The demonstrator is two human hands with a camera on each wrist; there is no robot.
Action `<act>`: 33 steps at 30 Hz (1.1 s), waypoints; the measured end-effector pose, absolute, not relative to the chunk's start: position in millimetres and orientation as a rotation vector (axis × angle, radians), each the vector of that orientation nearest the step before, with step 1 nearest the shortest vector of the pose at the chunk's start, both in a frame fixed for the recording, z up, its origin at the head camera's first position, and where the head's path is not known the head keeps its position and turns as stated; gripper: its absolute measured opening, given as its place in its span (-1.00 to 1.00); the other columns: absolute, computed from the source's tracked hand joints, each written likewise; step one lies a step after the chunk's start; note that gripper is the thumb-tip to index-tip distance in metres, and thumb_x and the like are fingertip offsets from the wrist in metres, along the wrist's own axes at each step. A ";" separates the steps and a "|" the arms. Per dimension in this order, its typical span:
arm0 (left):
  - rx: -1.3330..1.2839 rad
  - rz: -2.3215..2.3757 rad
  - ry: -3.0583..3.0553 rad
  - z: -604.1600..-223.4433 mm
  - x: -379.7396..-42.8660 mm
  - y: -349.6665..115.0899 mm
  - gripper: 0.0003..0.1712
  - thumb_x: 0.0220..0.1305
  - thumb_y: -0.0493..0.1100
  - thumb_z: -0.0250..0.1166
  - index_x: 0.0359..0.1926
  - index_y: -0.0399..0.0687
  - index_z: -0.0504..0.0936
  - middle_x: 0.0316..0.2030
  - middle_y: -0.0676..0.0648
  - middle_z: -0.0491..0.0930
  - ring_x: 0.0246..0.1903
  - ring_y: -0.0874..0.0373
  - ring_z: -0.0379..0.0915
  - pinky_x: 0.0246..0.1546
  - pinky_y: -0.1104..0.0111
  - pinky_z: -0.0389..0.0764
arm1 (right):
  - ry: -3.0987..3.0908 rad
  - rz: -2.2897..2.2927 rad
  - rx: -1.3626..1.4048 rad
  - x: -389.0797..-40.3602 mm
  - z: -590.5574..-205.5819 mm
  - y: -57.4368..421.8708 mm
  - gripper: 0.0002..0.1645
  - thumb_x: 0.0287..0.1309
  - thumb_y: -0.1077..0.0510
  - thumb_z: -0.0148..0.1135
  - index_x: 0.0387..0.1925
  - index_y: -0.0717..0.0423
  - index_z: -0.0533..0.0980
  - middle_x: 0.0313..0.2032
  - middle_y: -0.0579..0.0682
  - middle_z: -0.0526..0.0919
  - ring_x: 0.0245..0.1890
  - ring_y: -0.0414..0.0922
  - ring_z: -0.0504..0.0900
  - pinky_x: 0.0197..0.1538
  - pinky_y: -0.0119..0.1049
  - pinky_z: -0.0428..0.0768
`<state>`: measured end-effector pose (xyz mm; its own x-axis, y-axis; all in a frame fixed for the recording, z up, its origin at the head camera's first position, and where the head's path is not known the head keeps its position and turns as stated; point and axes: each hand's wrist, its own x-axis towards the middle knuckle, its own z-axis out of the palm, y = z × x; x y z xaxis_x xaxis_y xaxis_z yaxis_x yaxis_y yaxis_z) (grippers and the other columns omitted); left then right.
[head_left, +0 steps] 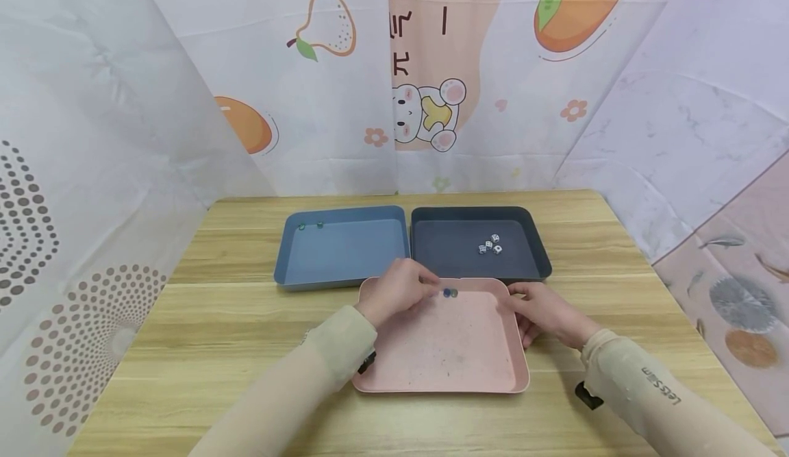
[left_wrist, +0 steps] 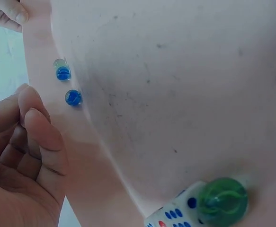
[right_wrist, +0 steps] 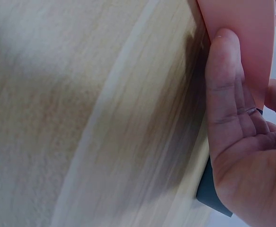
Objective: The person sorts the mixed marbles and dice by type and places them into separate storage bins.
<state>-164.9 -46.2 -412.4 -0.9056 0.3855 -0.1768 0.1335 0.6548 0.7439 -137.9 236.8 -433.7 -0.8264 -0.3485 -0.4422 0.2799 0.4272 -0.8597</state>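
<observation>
A pink tray (head_left: 450, 347) lies nearest to me on the table. My left hand (head_left: 399, 287) hovers over its back-left part, fingers loosely bent and nothing seen between them. Beside those fingertips, along the tray's back wall, are a blue marble (left_wrist: 73, 98), a second blue marble (left_wrist: 63, 73) and a pale clear marble (left_wrist: 59, 63). The left wrist view also has a white die (left_wrist: 173, 213) and a green marble (left_wrist: 223, 203) in the tray, hidden behind my left hand in the head view. My right hand (head_left: 545, 312) grips the tray's right wall near the back corner, thumb at the rim, fingers outside.
Behind the pink tray stand a blue tray (head_left: 351, 255) with two small green marbles (head_left: 311, 225) at its back left, and a dark navy tray (head_left: 444, 251) holding several white dice (head_left: 490, 244). The wooden table (head_left: 240, 354) ends at a printed curtain (head_left: 333, 128).
</observation>
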 end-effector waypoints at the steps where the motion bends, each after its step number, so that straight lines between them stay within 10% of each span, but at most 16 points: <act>1: 0.413 1.106 2.553 -412.2 -164.8 -46.0 -0.78 0.16 -0.10 0.34 -0.14 0.10 0.72 -0.86 -0.09 0.40 -0.88 0.17 0.24 -0.78 0.43 0.32 | 2.108 -1.425 -0.057 -137.8 -433.7 236.8 -0.60 0.32 0.07 0.04 -0.02 0.35 0.37 -0.65 0.21 0.55 -0.70 0.02 0.57 -0.57 0.01 0.61; 15: 0.420 0.991 2.564 -415.4 -165.1 -45.8 -0.73 0.17 -0.19 0.32 -0.07 0.06 0.69 -0.91 0.01 0.33 -0.91 0.18 0.22 -0.78 0.43 0.32 | 2.098 -1.423 -0.058 -139.1 -436.5 237.7 -0.61 0.31 0.06 0.06 -0.07 0.35 0.38 -0.63 0.22 0.58 -0.69 0.02 0.58 -0.56 0.01 0.62; 23: 0.521 0.792 2.693 -417.1 -164.7 -45.1 -0.77 0.18 -0.23 0.26 -0.20 0.18 0.74 -0.35 0.13 0.60 -0.77 0.22 0.34 -0.75 0.41 0.41 | 2.101 -1.436 -0.055 -138.3 -436.2 237.8 -0.62 0.32 0.09 0.03 -0.03 0.34 0.36 -0.63 0.21 0.56 -0.70 0.01 0.57 -0.57 0.01 0.61; 33: 0.581 0.685 2.718 -425.6 -170.0 -46.6 -0.79 0.15 -0.29 0.24 -0.51 0.11 0.68 -0.53 0.11 0.54 -0.72 0.24 0.36 -0.73 0.43 0.41 | 2.097 -1.425 -0.055 -138.7 -436.3 237.5 -0.60 0.32 0.06 0.05 -0.04 0.34 0.37 -0.63 0.24 0.57 -0.69 0.04 0.59 -0.56 0.02 0.61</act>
